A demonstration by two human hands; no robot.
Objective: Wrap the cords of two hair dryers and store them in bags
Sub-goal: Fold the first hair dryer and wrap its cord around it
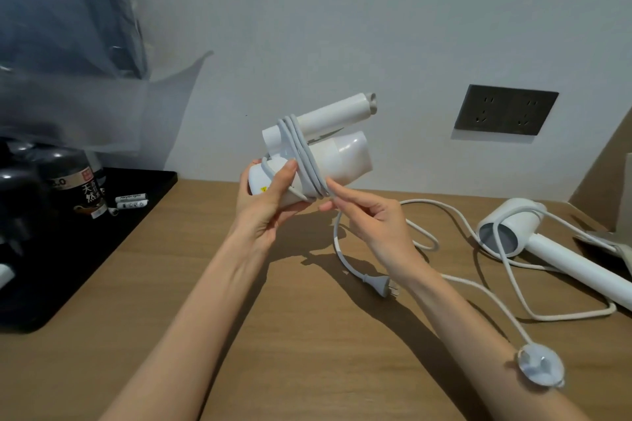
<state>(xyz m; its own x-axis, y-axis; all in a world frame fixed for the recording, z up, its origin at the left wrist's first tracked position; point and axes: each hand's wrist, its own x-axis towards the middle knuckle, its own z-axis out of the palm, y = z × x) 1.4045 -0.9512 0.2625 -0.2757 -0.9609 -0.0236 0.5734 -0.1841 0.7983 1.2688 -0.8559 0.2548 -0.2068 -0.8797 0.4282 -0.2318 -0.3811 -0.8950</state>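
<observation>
Holding the folded white plastic hair dryer (345,154) above the wooden surface (273,335), my left grip (263,202) curls round its rear; barrel and folded handle point right, up toward the pale wall (376,27). My right grip (372,219) seems to pinch the smooth grey-white cord (301,150) looped round it. A second white dryer (513,225) lies right.

Place: most likely a hotel guest room, seen at the desk by the wall.
Tray: a black tray (68,267) with a labelled bottle (87,195) and small white packets (131,201), as hotels provide.
Wall: plain white, with a dark double socket panel (506,111) above the wooden desk (307,352).
</observation>
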